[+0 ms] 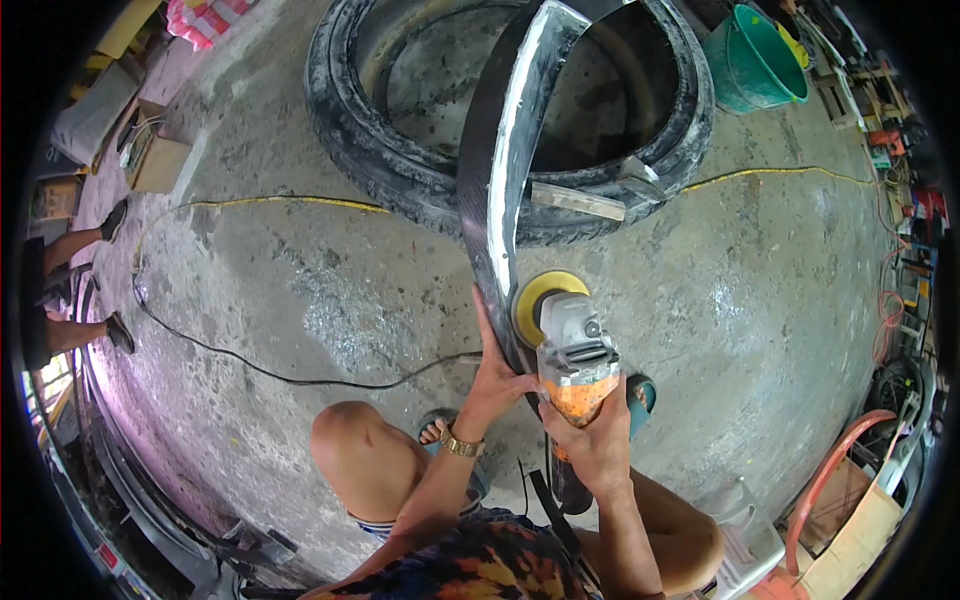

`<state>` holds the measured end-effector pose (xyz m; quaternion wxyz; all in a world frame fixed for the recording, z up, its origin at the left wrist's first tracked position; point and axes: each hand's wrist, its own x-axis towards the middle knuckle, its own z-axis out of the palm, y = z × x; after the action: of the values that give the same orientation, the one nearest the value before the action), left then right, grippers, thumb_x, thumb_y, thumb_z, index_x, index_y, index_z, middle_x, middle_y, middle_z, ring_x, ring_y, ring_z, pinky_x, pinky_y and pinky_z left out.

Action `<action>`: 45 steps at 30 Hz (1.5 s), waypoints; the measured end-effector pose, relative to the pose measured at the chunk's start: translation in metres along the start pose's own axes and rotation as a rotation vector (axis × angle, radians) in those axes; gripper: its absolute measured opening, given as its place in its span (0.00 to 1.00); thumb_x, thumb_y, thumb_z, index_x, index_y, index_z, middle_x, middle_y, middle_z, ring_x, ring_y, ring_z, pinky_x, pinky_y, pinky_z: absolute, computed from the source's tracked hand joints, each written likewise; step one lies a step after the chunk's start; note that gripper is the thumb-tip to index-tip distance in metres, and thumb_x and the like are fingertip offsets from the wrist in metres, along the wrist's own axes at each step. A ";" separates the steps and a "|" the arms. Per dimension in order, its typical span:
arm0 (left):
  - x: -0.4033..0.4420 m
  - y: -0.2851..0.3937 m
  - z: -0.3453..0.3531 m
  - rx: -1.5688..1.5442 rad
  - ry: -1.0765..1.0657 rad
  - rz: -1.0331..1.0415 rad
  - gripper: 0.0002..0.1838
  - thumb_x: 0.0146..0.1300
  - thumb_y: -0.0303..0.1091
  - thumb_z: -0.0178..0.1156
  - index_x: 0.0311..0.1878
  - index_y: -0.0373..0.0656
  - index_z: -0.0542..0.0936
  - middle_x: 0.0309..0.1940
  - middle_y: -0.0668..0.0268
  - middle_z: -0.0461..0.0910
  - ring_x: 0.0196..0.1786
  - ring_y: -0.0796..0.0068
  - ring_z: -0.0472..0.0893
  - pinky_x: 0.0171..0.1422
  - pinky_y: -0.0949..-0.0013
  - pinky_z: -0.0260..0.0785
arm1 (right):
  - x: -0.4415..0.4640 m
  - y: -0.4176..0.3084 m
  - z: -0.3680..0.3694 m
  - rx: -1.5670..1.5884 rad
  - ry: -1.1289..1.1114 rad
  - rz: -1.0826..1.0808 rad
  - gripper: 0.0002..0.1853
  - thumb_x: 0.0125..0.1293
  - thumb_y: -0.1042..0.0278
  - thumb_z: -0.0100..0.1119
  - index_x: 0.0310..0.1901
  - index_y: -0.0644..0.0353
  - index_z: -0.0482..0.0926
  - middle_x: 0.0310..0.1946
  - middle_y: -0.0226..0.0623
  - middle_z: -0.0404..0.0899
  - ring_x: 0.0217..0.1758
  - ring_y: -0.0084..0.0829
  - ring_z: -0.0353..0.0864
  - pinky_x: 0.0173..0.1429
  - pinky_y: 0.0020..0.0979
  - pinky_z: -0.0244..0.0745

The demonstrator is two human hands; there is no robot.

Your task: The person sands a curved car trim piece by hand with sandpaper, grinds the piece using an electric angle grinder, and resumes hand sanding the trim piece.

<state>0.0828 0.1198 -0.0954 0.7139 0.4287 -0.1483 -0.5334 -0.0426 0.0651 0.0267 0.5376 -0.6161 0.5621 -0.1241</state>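
My right hand (592,440) is closed around the body of an orange and grey angle grinder (575,345). The grinder's round yellow disc (553,296) lies against or very close to the edge of a long, black curved panel (478,190); I cannot tell whether they touch. A white, filler-like band (512,140) runs along that panel. Lower down, my left hand (493,378) grips the panel near its close end, fingers along the left side and thumb across it. The panel's far part leans over a large tyre (400,185) lying flat on the floor.
A flat bar (578,200) and a small metal block (641,180) rest on the tyre. A yellow and black cable (290,380) crosses the concrete floor. A green bucket (752,62) stands upper right. Another person's legs (75,335) show at left. Clutter lines the right side.
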 end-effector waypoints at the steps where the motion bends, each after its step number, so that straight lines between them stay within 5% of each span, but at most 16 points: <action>1: -0.001 0.002 0.002 -0.036 0.007 -0.018 0.83 0.45 0.35 0.84 0.78 0.61 0.15 0.82 0.60 0.45 0.80 0.67 0.57 0.81 0.59 0.56 | 0.001 -0.001 0.000 0.002 0.003 -0.004 0.30 0.55 0.64 0.78 0.49 0.67 0.65 0.39 0.52 0.84 0.44 0.42 0.89 0.46 0.38 0.81; 4: -0.001 0.004 0.002 -0.054 0.018 -0.039 0.83 0.46 0.37 0.84 0.78 0.62 0.15 0.82 0.60 0.45 0.79 0.67 0.57 0.81 0.58 0.56 | 0.000 -0.007 -0.001 0.017 -0.009 -0.006 0.30 0.55 0.64 0.77 0.49 0.66 0.65 0.40 0.52 0.84 0.44 0.44 0.89 0.47 0.38 0.81; 6: -0.001 0.003 0.001 -0.036 0.021 -0.041 0.83 0.46 0.38 0.84 0.78 0.62 0.15 0.82 0.60 0.45 0.80 0.67 0.57 0.81 0.58 0.57 | -0.001 -0.012 0.000 0.045 -0.026 0.073 0.29 0.56 0.72 0.76 0.55 0.66 0.69 0.45 0.42 0.83 0.46 0.28 0.82 0.53 0.33 0.78; 45: -0.001 -0.001 0.000 0.017 -0.002 0.008 0.77 0.54 0.42 0.79 0.79 0.60 0.16 0.83 0.60 0.40 0.81 0.66 0.53 0.82 0.57 0.52 | 0.003 -0.013 0.005 -0.035 -0.008 0.027 0.29 0.56 0.72 0.74 0.55 0.67 0.68 0.45 0.45 0.83 0.46 0.31 0.85 0.51 0.34 0.79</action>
<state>0.0820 0.1210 -0.0955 0.7120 0.4339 -0.1552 -0.5298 -0.0306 0.0627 0.0339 0.5306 -0.6183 0.5703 -0.1041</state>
